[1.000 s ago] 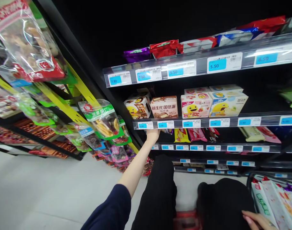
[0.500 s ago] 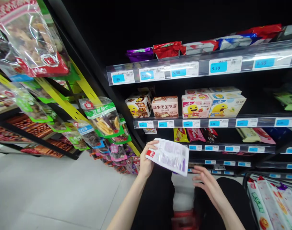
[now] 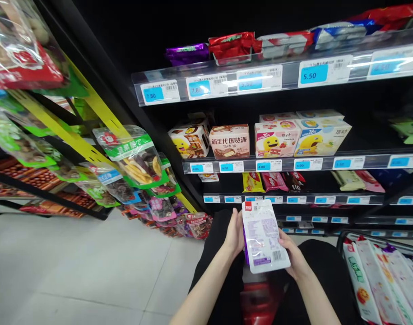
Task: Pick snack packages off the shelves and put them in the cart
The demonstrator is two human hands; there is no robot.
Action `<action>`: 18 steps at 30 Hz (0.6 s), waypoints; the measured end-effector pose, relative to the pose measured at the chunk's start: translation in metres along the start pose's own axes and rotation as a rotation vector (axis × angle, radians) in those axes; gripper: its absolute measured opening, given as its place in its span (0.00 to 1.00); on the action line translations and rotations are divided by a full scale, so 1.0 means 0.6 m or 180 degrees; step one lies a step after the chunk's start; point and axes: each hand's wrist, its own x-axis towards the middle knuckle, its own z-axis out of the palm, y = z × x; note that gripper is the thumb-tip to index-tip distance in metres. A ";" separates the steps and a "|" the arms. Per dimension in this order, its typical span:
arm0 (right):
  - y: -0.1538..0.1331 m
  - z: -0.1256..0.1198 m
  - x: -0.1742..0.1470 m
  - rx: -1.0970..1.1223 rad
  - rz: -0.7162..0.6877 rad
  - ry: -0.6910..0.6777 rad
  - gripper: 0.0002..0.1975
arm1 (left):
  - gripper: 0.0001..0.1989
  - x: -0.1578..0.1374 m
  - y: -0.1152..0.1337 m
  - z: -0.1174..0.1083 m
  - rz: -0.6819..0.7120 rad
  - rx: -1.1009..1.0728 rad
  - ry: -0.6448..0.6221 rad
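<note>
A white snack pouch [image 3: 264,239] with purple print, a red logo and a barcode is held between my two hands in front of the shelves. Its printed back faces me, and a strip of purple shows along the left edge. My left hand [image 3: 234,237] is closed at that left edge, with most of its fingers hidden behind the pouch. On the other side, my right hand [image 3: 292,257] pinches the right edge, thumb on the face and fingers underneath. The pouch is held tilted above my lap.
Boxed pies [image 3: 229,142] and wrapped snacks [image 3: 253,182] stand on the black shelves ahead. Snack bags [image 3: 135,158] hang on yellow strips to the left. At lower right a basket [image 3: 341,271] holds several long white packs [image 3: 364,280]. Something red [image 3: 258,302] lies below my hands.
My right hand has come in and taken the pouch's right edge. The pouch has turned more upright, and my left hand has shifted right and down its side. The view has moved slightly.
</note>
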 end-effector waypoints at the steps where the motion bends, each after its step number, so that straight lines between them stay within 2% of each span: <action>1: 0.003 -0.003 0.004 -0.0040 -0.0082 0.0130 0.23 | 0.32 -0.003 -0.010 -0.009 -0.0115 -0.0100 -0.0134; 4: 0.015 -0.011 0.016 -0.0156 -0.0343 0.0425 0.22 | 0.30 -0.010 -0.035 -0.034 -0.0347 0.0159 -0.0221; 7: 0.028 -0.017 0.021 -0.0114 -0.0437 0.0471 0.23 | 0.29 -0.008 -0.048 -0.050 -0.0367 0.0600 -0.0246; 10: 0.036 -0.021 0.022 -0.0173 -0.0368 0.0573 0.28 | 0.27 -0.002 -0.055 -0.054 0.0083 0.1036 -0.0437; 13: 0.038 -0.020 0.022 -0.0258 -0.0401 0.0650 0.32 | 0.27 0.000 -0.062 -0.053 0.0511 0.1257 -0.0401; 18: 0.032 -0.018 0.020 -0.0237 -0.0451 0.0639 0.32 | 0.26 -0.004 -0.069 -0.047 0.0553 0.1304 -0.0279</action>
